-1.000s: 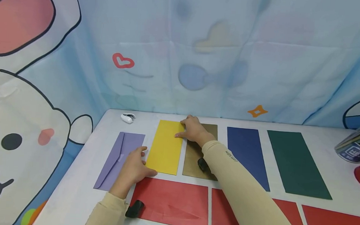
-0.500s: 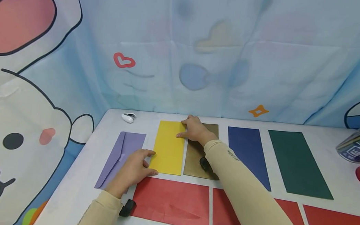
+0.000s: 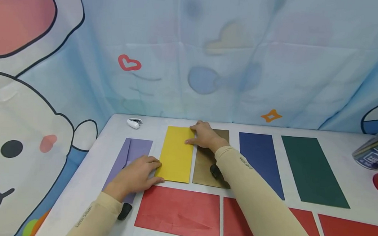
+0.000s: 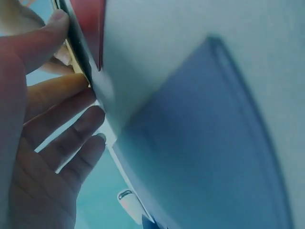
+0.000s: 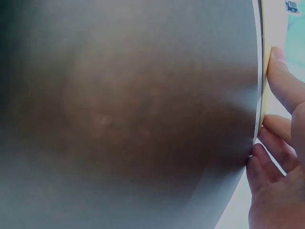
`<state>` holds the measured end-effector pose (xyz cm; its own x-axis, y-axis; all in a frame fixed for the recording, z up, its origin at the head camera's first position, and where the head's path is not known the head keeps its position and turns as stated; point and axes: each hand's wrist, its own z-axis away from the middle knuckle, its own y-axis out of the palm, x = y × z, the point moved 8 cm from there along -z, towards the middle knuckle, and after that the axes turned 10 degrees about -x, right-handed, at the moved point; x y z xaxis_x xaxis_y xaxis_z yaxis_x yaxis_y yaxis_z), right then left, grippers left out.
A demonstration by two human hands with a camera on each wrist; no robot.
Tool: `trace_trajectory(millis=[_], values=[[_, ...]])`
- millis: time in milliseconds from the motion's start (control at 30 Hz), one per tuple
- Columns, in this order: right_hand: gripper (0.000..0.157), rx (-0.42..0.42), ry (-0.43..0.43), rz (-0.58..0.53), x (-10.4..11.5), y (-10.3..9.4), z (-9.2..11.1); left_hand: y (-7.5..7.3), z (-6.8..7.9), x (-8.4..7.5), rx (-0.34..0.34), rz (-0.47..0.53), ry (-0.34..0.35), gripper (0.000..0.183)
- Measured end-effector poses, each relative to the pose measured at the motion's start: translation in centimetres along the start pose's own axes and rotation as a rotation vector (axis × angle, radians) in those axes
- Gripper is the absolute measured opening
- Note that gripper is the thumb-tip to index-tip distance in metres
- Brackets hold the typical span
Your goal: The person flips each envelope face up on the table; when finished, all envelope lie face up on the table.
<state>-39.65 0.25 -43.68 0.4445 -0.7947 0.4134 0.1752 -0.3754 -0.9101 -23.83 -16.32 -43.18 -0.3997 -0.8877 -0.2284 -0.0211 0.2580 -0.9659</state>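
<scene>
A yellow envelope (image 3: 175, 157) lies flat on the white table, between a purple envelope (image 3: 141, 148) and a brown one (image 3: 203, 167). My left hand (image 3: 136, 176) reaches over the purple envelope, its thumb and fingertips at the yellow envelope's lower left edge. In the left wrist view its fingers (image 4: 78, 126) are spread and only slightly bent. At the yellow envelope's upper right, my right hand (image 3: 204, 136) rests with thumb and index fingertip along the edge, the hand over the top of the brown envelope. The right wrist view shows the right hand's fingertips against the edges.
Blue (image 3: 260, 158) and green (image 3: 314, 169) envelopes lie to the right in the same row. Red envelopes (image 3: 183, 211) form a front row, partly under my right forearm. A white stapler-like item (image 3: 134, 123) sits back left, a pencil holder (image 3: 373, 156) at the right edge.
My left hand has moved from beside the yellow envelope onto its left edge, its wrist swinging left over the purple envelope. The yellow envelope's near end has shifted slightly right. The right hand stays put.
</scene>
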Motion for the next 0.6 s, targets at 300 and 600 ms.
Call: trace_trajectory(millis=[300, 600], values=[[0.076, 0.008, 0.009, -0.024, -0.5, 0.2, -0.1, -0.7, 0.5, -0.2, -0.085, 0.024, 0.044, 0.047], [0.066, -0.064, 0.032, -0.567, -1.0, -0.9, 0.0, -3.7, 1.1, -0.3, -0.412, 0.171, -0.010, 0.086]])
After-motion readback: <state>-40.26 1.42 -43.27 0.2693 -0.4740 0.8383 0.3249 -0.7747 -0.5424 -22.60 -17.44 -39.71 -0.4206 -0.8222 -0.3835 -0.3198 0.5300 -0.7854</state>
